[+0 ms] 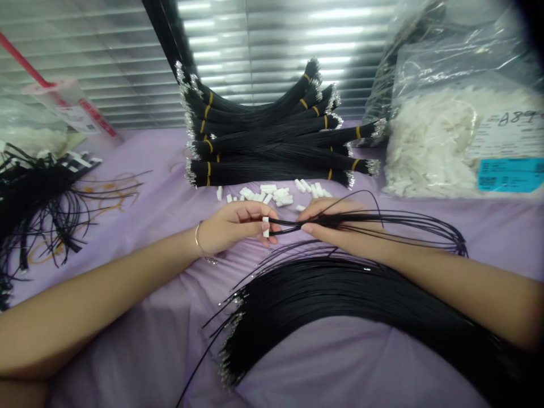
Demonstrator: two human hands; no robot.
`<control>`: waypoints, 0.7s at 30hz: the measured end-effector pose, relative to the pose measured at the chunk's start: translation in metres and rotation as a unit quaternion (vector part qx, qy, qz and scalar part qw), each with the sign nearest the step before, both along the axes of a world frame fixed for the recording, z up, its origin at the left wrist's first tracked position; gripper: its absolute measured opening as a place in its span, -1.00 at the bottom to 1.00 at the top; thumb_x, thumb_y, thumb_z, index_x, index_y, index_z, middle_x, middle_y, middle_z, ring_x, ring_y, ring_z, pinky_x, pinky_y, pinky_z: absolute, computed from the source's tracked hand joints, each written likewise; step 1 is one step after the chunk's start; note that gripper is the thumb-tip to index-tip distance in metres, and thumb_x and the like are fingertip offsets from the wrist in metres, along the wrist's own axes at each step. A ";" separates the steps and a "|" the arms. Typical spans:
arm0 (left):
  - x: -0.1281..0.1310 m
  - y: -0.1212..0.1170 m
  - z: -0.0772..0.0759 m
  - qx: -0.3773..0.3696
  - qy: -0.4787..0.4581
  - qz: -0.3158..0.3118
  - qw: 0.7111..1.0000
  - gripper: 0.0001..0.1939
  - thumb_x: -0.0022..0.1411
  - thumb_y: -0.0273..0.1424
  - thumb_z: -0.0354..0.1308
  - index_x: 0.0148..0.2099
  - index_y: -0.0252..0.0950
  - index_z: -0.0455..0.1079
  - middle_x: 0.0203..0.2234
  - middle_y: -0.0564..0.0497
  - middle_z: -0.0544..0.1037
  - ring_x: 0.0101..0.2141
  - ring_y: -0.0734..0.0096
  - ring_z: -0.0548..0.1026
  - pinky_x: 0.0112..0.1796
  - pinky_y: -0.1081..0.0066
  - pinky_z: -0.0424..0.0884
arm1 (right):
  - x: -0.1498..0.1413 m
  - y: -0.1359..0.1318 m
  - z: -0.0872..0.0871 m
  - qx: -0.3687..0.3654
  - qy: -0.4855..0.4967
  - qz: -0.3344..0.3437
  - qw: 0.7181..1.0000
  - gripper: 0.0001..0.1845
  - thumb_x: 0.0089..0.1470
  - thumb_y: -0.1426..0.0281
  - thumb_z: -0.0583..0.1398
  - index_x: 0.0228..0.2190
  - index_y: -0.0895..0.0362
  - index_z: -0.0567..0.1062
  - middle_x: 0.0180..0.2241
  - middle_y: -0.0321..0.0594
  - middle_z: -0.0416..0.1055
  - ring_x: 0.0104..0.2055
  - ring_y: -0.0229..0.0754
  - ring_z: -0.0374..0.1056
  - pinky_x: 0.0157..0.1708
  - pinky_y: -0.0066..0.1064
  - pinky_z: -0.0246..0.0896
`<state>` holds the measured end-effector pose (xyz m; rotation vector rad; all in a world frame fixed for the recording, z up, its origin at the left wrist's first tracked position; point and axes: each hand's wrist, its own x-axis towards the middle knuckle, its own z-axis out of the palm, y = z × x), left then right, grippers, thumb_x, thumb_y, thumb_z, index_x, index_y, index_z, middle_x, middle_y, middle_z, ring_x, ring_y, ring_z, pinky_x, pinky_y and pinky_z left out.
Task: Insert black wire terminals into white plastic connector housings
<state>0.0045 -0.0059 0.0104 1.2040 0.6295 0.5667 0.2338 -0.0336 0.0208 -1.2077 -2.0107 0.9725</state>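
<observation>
The left hand [232,226] has its thumb and fingers closed to a narrow pinch on small white plastic connector pieces [266,233], at the clock's centre. The thumb crosses them, so I cannot tell whether this is 1 piece or 2. Black wires run from there toward 3 o'clock into the right hand [323,225], its thumb and fingers closed around the thin black flexible wires [403,220], with hardly any gap. Pinching near the connector end likely keeps the strands gathered and level — their long tails loop loosely over the right forearm, out of the fingers' way.

Just beyond the hands, at 12 o'clock, loose white rectangular plastic connectors [283,197] lie scattered, presumably for easy reach. Farther at 12 o'clock, black wire bundles with silvery metal tips [263,130] are stacked, yellow ties apparently keeping each together.

At 5 o'clock a thick untied fan of black wires [335,289] curves over the purple cloth-covered surface [148,351], its silvery ends pointing to 7 o'clock. A clear plastic bag of white pieces [429,141] sits at 2 o'clock — a heap of black wires with white ends [42,187] at 9.
</observation>
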 end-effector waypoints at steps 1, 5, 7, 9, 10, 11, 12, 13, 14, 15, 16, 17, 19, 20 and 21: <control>0.000 0.000 0.000 -0.001 -0.002 -0.002 1.000 -0.84 0.10 -0.51 0.18 -0.22 -0.46 0.37 -0.41 -0.04 0.52 -0.41 0.48 0.53 -0.36 0.52 0.51 | 0.000 0.000 0.000 -0.003 -0.003 0.002 1.000 -0.82 -0.01 0.26 0.21 -0.35 0.06 0.54 -0.30 -0.24 0.47 -0.24 -0.16 0.40 -0.19 -0.28 0.35; 0.000 0.000 -0.001 -0.002 0.002 0.000 1.000 -0.85 0.11 -0.52 0.17 -0.23 -0.47 0.35 -0.38 -0.05 0.51 -0.40 0.48 0.54 -0.34 0.50 0.52 | 0.000 0.000 0.002 0.006 0.007 0.024 1.000 -0.87 0.00 0.28 0.22 -0.35 -0.03 0.53 -0.28 -0.25 0.47 -0.21 -0.10 0.40 -0.16 -0.20 0.35; 0.000 0.000 -0.002 0.000 0.003 0.003 1.000 -0.85 0.11 -0.52 0.17 -0.23 -0.47 0.35 -0.37 -0.05 0.51 -0.39 0.47 0.53 -0.33 0.48 0.53 | 0.000 0.000 0.002 0.011 0.011 0.053 0.998 -0.89 0.02 0.31 0.20 -0.35 -0.07 0.53 -0.30 -0.27 0.47 -0.21 -0.08 0.39 -0.16 -0.19 0.35; 0.000 0.000 -0.002 0.002 -0.001 0.004 1.000 -0.85 0.11 -0.52 0.17 -0.23 -0.46 0.34 -0.36 -0.06 0.51 -0.39 0.47 0.54 -0.33 0.47 0.53 | -0.001 0.001 0.001 0.012 0.013 0.066 0.998 -0.88 0.03 0.33 0.19 -0.36 -0.09 0.53 -0.30 -0.28 0.48 -0.21 -0.08 0.40 -0.16 -0.18 0.35; 0.000 0.000 -0.002 0.003 -0.003 0.005 1.000 -0.85 0.11 -0.51 0.17 -0.23 -0.46 0.34 -0.36 -0.06 0.51 -0.39 0.47 0.54 -0.34 0.47 0.53 | -0.001 0.001 0.000 0.012 0.016 0.065 0.998 -0.88 0.02 0.34 0.19 -0.35 -0.09 0.53 -0.29 -0.28 0.48 -0.21 -0.08 0.40 -0.15 -0.18 0.35; 0.000 0.000 -0.002 0.004 -0.003 0.006 1.000 -0.84 0.11 -0.51 0.17 -0.23 -0.46 0.35 -0.36 -0.06 0.51 -0.39 0.47 0.54 -0.34 0.47 0.53 | -0.001 0.002 0.000 0.013 0.022 0.060 0.998 -0.87 0.02 0.34 0.19 -0.35 -0.10 0.54 -0.28 -0.28 0.48 -0.20 -0.07 0.40 -0.14 -0.17 0.35; 0.000 0.000 -0.002 0.005 -0.003 0.007 1.000 -0.84 0.11 -0.50 0.17 -0.22 -0.46 0.35 -0.36 -0.06 0.51 -0.39 0.46 0.54 -0.34 0.47 0.54 | -0.001 0.002 -0.001 0.013 0.028 0.057 0.998 -0.86 0.01 0.34 0.20 -0.34 -0.11 0.54 -0.26 -0.28 0.48 -0.19 -0.07 0.40 -0.14 -0.16 0.35; 0.000 0.000 -0.001 0.007 -0.001 0.008 1.000 -0.83 0.11 -0.49 0.17 -0.21 -0.45 0.36 -0.35 -0.07 0.52 -0.39 0.46 0.54 -0.34 0.47 0.54 | 0.000 0.002 -0.001 0.012 0.034 0.058 0.998 -0.85 0.01 0.33 0.21 -0.33 -0.11 0.54 -0.25 -0.28 0.48 -0.19 -0.07 0.40 -0.14 -0.16 0.35; 0.000 0.000 -0.001 0.008 0.002 0.008 1.000 -0.81 0.12 -0.49 0.17 -0.19 -0.45 0.37 -0.35 -0.07 0.52 -0.40 0.46 0.54 -0.33 0.47 0.54 | 0.000 0.002 -0.002 0.009 0.038 0.065 0.997 -0.84 0.01 0.33 0.20 -0.32 -0.11 0.54 -0.25 -0.28 0.48 -0.19 -0.07 0.40 -0.15 -0.16 0.35; 0.000 0.000 -0.001 0.009 0.007 0.008 1.000 -0.79 0.12 -0.48 0.17 -0.17 -0.45 0.38 -0.35 -0.07 0.52 -0.39 0.45 0.54 -0.32 0.46 0.54 | 0.000 0.003 -0.002 0.008 0.042 0.074 0.996 -0.84 0.01 0.32 0.20 -0.30 -0.10 0.54 -0.25 -0.28 0.48 -0.21 -0.09 0.40 -0.16 -0.18 0.36; 0.000 -0.001 -0.001 0.011 0.012 0.008 1.000 -0.78 0.12 -0.48 0.17 -0.15 -0.45 0.39 -0.35 -0.07 0.53 -0.40 0.45 0.54 -0.32 0.46 0.54 | 0.001 0.004 -0.002 0.009 0.044 0.082 0.996 -0.83 0.02 0.32 0.20 -0.29 -0.08 0.54 -0.26 -0.28 0.49 -0.22 -0.11 0.40 -0.18 -0.20 0.36; 0.000 -0.001 0.000 0.013 0.016 0.007 1.000 -0.77 0.12 -0.48 0.17 -0.14 -0.45 0.39 -0.35 -0.07 0.53 -0.40 0.45 0.55 -0.31 0.46 0.54 | 0.001 0.004 -0.002 0.010 0.041 0.089 0.995 -0.83 0.02 0.31 0.20 -0.29 -0.04 0.55 -0.27 -0.27 0.49 -0.24 -0.13 0.40 -0.20 -0.23 0.36; 0.000 -0.001 0.000 0.015 0.018 0.006 1.000 -0.79 0.12 -0.49 0.17 -0.16 -0.46 0.40 -0.35 -0.07 0.53 -0.40 0.46 0.55 -0.32 0.48 0.54 | 0.002 0.006 -0.002 0.015 0.031 0.089 0.995 -0.83 0.03 0.30 0.19 -0.31 0.03 0.56 -0.30 -0.25 0.49 -0.25 -0.15 0.40 -0.22 -0.27 0.35; 0.000 -0.001 0.000 0.015 0.016 0.004 1.000 -0.80 0.12 -0.49 0.17 -0.18 -0.47 0.40 -0.36 -0.07 0.53 -0.40 0.47 0.54 -0.33 0.49 0.53 | 0.003 0.006 -0.002 0.017 0.025 0.084 0.996 -0.83 0.04 0.30 0.19 -0.34 0.04 0.56 -0.31 -0.24 0.49 -0.24 -0.15 0.39 -0.24 -0.29 0.35; 0.000 -0.001 0.000 0.017 0.013 0.000 1.000 -0.82 0.13 -0.49 0.16 -0.20 -0.47 0.40 -0.38 -0.06 0.53 -0.41 0.48 0.54 -0.33 0.50 0.53 | 0.003 0.007 -0.002 0.016 0.018 0.080 0.996 -0.83 0.04 0.29 0.18 -0.35 0.05 0.56 -0.31 -0.24 0.48 -0.24 -0.14 0.39 -0.25 -0.29 0.34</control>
